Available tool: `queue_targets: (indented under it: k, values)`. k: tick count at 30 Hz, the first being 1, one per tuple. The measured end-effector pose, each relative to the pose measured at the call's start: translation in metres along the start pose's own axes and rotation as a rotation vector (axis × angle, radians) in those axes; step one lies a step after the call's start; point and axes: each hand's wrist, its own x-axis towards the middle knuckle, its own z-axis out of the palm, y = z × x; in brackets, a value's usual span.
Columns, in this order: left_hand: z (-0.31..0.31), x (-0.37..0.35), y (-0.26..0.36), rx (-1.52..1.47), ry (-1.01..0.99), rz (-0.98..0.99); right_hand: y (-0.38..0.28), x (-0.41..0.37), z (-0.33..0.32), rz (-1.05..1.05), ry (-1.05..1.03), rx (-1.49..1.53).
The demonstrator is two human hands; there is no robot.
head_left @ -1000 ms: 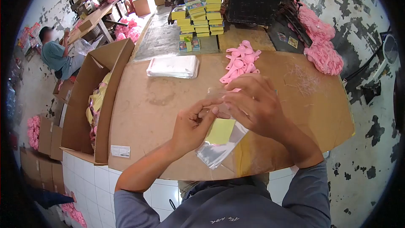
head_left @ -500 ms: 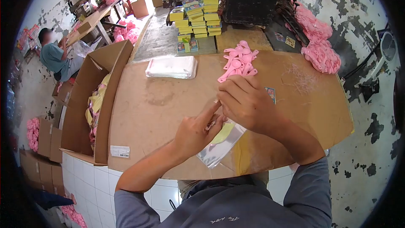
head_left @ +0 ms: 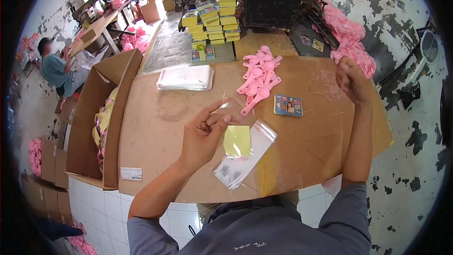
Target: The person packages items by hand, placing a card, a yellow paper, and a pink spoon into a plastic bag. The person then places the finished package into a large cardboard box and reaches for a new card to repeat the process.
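My left hand (head_left: 203, 134) pinches a clear plastic bag (head_left: 230, 101) between thumb and fingers; a yellow card (head_left: 237, 141) shows just below the fingertips. Under it, a few clear zip bags (head_left: 252, 158) lie slanted on the cardboard-covered table (head_left: 165, 137). My right hand (head_left: 351, 80) is raised at the table's right side, near the pink bundles, its fingers curled together; whatever it may hold is too small to tell. Between the hands lie a pile of pink plastic scoops (head_left: 259, 78) and a small stack of printed cards (head_left: 288, 106).
A stack of clear bags (head_left: 185, 77) lies at the back left. An open carton (head_left: 113, 127) borders the table's left edge. Yellow-edged card stacks (head_left: 214, 26) and a black box (head_left: 272, 0) stand behind. Pink bundles (head_left: 354, 47) hang at right. A person (head_left: 56, 66) sits far left.
My hands, close together before, are now apart: the right has swung out to the right, uncovering the scoops and printed cards. The left stays near the middle with the bag.
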Motion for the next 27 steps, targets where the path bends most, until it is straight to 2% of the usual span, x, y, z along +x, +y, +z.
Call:
queue_targets:
  k: [2, 5, 6, 9, 12, 14, 15, 18, 21, 24, 27]
  values:
    - [-0.001, -0.001, -0.001, 0.008, -0.003, -0.026, 0.063, -0.005, -0.053, 0.154, 0.253, -0.876]
    - [-0.004, 0.004, -0.006, 0.035, -0.021, -0.045, 0.091, -0.033, -0.058, -0.19, 0.557, -1.885]
    - [-0.005, 0.005, -0.008, 0.023, -0.022, -0.051, 0.058, -0.029, -0.029, -0.126, 0.597, -1.895]
    - [-0.001, 0.004, -0.011, -0.043, -0.013, -0.075, 0.024, -0.012, -0.017, 0.155, 0.517, -0.95]
    - [-0.003, 0.007, -0.016, -0.06, -0.038, -0.08, 0.016, 0.003, -0.023, 0.27, 0.272, -0.386]
    - [-0.005, 0.007, -0.021, -0.053, -0.057, -0.089, 0.066, -0.002, -0.055, 0.146, 0.358, -1.395]
    - [-0.005, 0.007, -0.023, -0.045, -0.069, -0.099, 0.07, 0.0, -0.049, 0.064, 0.386, -1.896]
    - [-0.006, 0.008, -0.022, -0.059, -0.091, -0.122, 0.052, 0.012, -0.05, 0.122, 0.403, -0.664]
    - [-0.004, 0.006, -0.017, -0.081, -0.12, -0.131, 0.07, 0.018, -0.071, 0.162, 0.354, -0.409]
    - [-0.005, 0.008, -0.015, -0.03, -0.144, -0.15, 0.082, 0.007, -0.074, 0.03, 0.3, -1.706]
    - [-0.006, 0.009, -0.018, -0.033, -0.129, -0.169, 0.043, 0.019, -0.044, 0.229, 0.511, -0.316]
